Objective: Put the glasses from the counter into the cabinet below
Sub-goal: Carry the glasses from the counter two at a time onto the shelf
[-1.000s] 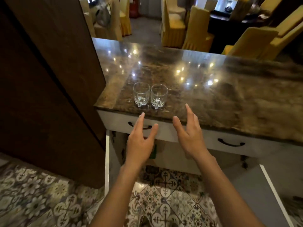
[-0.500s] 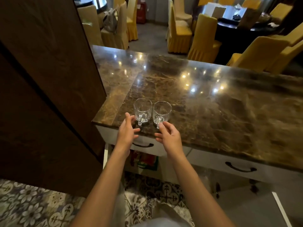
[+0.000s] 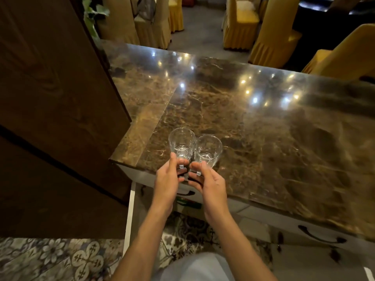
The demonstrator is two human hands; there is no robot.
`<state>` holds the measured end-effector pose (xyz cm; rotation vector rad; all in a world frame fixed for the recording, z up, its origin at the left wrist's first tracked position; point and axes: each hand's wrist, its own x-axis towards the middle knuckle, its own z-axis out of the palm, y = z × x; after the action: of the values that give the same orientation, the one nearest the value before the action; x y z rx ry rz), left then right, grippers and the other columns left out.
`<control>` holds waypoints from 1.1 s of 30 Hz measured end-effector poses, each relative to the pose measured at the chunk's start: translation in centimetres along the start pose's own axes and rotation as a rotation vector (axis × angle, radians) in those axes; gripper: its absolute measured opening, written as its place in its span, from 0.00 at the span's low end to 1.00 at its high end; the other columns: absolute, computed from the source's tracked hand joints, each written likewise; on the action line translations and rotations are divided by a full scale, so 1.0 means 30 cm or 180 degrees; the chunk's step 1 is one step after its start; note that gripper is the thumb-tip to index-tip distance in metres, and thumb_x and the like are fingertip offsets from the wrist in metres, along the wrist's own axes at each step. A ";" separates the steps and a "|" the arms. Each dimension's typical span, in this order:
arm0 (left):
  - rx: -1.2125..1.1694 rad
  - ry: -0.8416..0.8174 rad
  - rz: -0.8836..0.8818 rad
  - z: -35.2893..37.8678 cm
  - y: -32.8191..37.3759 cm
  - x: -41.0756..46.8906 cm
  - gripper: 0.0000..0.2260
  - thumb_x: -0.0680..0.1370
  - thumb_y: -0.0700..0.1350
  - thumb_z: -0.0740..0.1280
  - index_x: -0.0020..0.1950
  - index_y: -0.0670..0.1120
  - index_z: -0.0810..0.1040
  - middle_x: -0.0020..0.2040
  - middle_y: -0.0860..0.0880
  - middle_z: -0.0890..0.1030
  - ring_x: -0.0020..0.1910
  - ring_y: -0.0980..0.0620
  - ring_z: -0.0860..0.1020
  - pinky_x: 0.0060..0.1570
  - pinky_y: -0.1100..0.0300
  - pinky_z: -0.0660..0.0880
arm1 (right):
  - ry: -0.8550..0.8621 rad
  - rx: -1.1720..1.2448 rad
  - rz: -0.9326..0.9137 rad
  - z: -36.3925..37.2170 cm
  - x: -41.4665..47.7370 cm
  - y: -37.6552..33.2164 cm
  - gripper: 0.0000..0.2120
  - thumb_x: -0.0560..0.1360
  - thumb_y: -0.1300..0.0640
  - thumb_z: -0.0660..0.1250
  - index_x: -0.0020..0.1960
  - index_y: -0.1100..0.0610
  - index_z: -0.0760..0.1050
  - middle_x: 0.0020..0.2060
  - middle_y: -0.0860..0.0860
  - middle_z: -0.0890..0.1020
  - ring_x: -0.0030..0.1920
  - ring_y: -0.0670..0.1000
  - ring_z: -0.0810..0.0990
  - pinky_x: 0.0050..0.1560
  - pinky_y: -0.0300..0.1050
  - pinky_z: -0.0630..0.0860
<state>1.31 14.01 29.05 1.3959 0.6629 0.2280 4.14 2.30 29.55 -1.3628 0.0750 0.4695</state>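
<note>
Two clear glass cups with small handles are side by side near the front left corner of the brown marble counter [image 3: 263, 138]. My left hand [image 3: 169, 177] pinches the handle of the left glass [image 3: 182, 142]. The handle of the right glass [image 3: 209, 150] is pinched by my right hand [image 3: 209, 183]. Both glasses look tilted toward me; I cannot tell whether their bases still touch the counter. The cabinet below is mostly hidden by my arms, with its white open door edge [image 3: 129, 216] at the left.
A tall dark wooden panel [image 3: 60, 118] stands against the counter's left side. White drawer fronts with dark handles [image 3: 320, 237] run under the counter edge. Yellow-covered chairs [image 3: 272, 33] stand beyond the counter. Patterned floor tiles [image 3: 60, 258] lie below.
Both hands rose from below the counter edge to the glasses and closed on their handles. The glasses now tilt toward me. The camera moved closer over the counter.
</note>
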 end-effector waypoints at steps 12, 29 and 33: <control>0.0264 0.0223 0.0196 -0.001 -0.004 -0.056 0.25 0.74 0.72 0.65 0.39 0.52 0.87 0.41 0.49 0.88 0.48 0.50 0.85 0.59 0.43 0.79 | 0.0531 -0.0047 -0.0237 -0.043 -0.039 0.005 0.30 0.76 0.30 0.63 0.35 0.54 0.85 0.43 0.51 0.89 0.52 0.45 0.87 0.66 0.57 0.75; 0.0412 0.0071 -0.0381 -0.150 -0.346 -0.696 0.27 0.74 0.70 0.64 0.32 0.50 0.86 0.34 0.47 0.86 0.41 0.47 0.85 0.55 0.40 0.80 | 0.1245 -0.0706 0.0190 -0.245 -0.765 0.365 0.26 0.73 0.33 0.66 0.35 0.54 0.86 0.39 0.50 0.89 0.45 0.49 0.88 0.54 0.59 0.81; 0.0621 -0.0001 -0.0604 -0.171 -0.460 -0.823 0.23 0.75 0.68 0.65 0.33 0.52 0.86 0.33 0.49 0.86 0.40 0.47 0.86 0.53 0.39 0.80 | 0.1400 -0.0717 0.0465 -0.321 -0.905 0.467 0.23 0.72 0.36 0.66 0.36 0.53 0.87 0.39 0.52 0.89 0.45 0.52 0.88 0.56 0.61 0.81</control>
<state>-24.45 2.81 23.00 1.5075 0.8294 0.0124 -23.48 -12.65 23.21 -1.6718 0.4975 0.2979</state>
